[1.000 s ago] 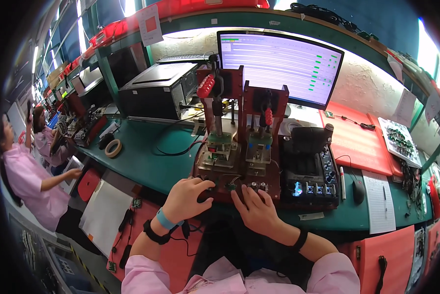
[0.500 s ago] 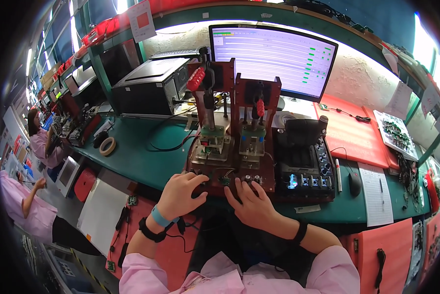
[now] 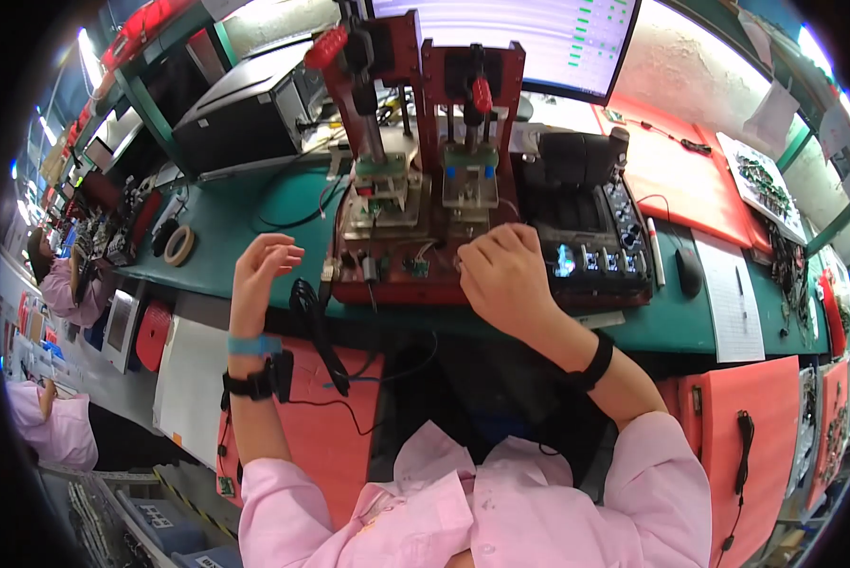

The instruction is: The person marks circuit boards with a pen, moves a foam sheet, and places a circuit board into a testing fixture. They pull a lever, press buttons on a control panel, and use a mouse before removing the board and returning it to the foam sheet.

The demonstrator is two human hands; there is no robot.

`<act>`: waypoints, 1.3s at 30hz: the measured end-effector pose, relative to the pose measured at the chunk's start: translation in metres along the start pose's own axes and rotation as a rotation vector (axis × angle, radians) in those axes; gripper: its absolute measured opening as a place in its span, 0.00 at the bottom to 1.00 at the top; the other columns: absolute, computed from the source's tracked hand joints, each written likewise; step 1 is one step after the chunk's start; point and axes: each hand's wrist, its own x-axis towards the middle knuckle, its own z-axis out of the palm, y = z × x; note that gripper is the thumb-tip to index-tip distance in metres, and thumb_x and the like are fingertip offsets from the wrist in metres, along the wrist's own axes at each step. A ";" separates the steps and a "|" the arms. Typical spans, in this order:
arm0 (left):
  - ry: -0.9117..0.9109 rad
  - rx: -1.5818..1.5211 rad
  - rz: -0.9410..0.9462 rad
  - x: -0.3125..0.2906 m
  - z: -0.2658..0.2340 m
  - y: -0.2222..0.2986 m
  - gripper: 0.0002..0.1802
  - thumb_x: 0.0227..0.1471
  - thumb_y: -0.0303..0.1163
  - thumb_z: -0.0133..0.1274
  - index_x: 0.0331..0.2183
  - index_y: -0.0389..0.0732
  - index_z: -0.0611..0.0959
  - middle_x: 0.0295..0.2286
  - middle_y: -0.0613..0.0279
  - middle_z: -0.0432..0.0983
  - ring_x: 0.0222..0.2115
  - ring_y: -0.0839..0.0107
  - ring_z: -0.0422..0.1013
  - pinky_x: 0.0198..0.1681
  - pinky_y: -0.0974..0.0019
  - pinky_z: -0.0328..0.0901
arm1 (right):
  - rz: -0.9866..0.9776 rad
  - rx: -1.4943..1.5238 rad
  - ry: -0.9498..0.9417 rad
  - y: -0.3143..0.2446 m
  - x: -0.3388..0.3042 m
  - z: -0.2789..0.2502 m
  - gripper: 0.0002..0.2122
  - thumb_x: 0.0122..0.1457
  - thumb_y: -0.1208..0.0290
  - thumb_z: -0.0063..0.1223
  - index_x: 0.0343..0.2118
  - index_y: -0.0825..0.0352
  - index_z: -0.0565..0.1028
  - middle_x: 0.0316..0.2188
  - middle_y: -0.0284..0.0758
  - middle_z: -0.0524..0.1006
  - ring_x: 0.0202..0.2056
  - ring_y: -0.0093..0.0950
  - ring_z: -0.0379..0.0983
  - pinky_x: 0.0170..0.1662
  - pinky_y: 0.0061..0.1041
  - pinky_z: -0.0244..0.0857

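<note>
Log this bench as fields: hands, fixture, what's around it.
left hand: left of the red fixture, fingers loosely bent, seemingly empty
right hand: at fixture's front right; contact unclear
fixture: two red handles
right of fixture: black device, mouse
behind fixture: lit monitor
bench left: tape roll

On the bench before you, the clamp fixture is standing with the control box just to its right and the monitor behind. The computer tower is standing to its rear left, and the tape roll is lying left of that, nearer you. Right of the control box, the marker, mouse and paper sheet are lying in left-to-right order, a pen resting on the sheet. Your left hand is hovering left of the fixture; your right hand is hovering by its front right.
</note>
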 end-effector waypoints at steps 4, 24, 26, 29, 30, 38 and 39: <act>-0.108 -0.229 -0.120 0.012 -0.007 -0.046 0.12 0.57 0.34 0.45 0.39 0.37 0.76 0.31 0.62 0.76 0.33 0.76 0.72 0.37 0.74 0.65 | -0.018 0.014 0.034 -0.001 0.005 0.002 0.04 0.43 0.76 0.54 0.24 0.64 0.71 0.23 0.29 0.71 0.33 0.30 0.67 0.43 0.32 0.57; 0.051 -0.055 0.126 0.032 0.044 -0.101 0.08 0.54 0.28 0.49 0.29 0.33 0.76 0.21 0.73 0.69 0.23 0.86 0.61 0.25 0.79 0.56 | 0.113 0.109 -0.117 0.000 0.017 -0.002 0.05 0.43 0.75 0.59 0.20 0.64 0.72 0.20 0.28 0.69 0.30 0.30 0.65 0.38 0.32 0.58; 0.058 -0.058 0.133 0.034 0.047 -0.101 0.08 0.54 0.28 0.49 0.28 0.33 0.76 0.20 0.73 0.68 0.23 0.86 0.61 0.25 0.79 0.56 | 0.103 0.111 -0.115 -0.002 0.016 0.000 0.05 0.43 0.75 0.59 0.19 0.64 0.72 0.20 0.28 0.69 0.30 0.31 0.65 0.38 0.32 0.58; 0.067 -0.061 0.149 0.036 0.048 -0.103 0.08 0.54 0.28 0.49 0.28 0.33 0.75 0.20 0.73 0.68 0.22 0.85 0.60 0.24 0.79 0.55 | 0.083 0.021 -0.094 -0.008 0.013 0.004 0.05 0.43 0.77 0.58 0.18 0.65 0.72 0.20 0.30 0.69 0.30 0.31 0.66 0.38 0.32 0.59; 0.065 -0.077 0.166 0.038 0.048 -0.105 0.08 0.54 0.29 0.49 0.28 0.33 0.75 0.20 0.73 0.68 0.22 0.85 0.60 0.24 0.79 0.55 | 0.084 0.024 -0.096 -0.008 0.014 0.004 0.05 0.43 0.77 0.58 0.18 0.65 0.72 0.20 0.30 0.69 0.30 0.31 0.66 0.38 0.32 0.59; 0.089 0.021 0.206 0.042 0.046 -0.115 0.08 0.54 0.29 0.49 0.28 0.33 0.75 0.18 0.72 0.66 0.21 0.85 0.58 0.22 0.76 0.53 | 0.103 0.243 -0.201 0.011 0.018 0.000 0.03 0.43 0.79 0.55 0.20 0.67 0.72 0.22 0.34 0.71 0.32 0.34 0.66 0.37 0.31 0.60; 0.099 0.047 0.198 0.042 0.044 -0.115 0.08 0.54 0.29 0.49 0.28 0.33 0.75 0.18 0.72 0.65 0.20 0.84 0.58 0.22 0.76 0.53 | 0.099 0.226 -0.194 0.009 0.018 -0.002 0.02 0.43 0.79 0.55 0.20 0.67 0.73 0.22 0.34 0.71 0.32 0.34 0.66 0.37 0.31 0.60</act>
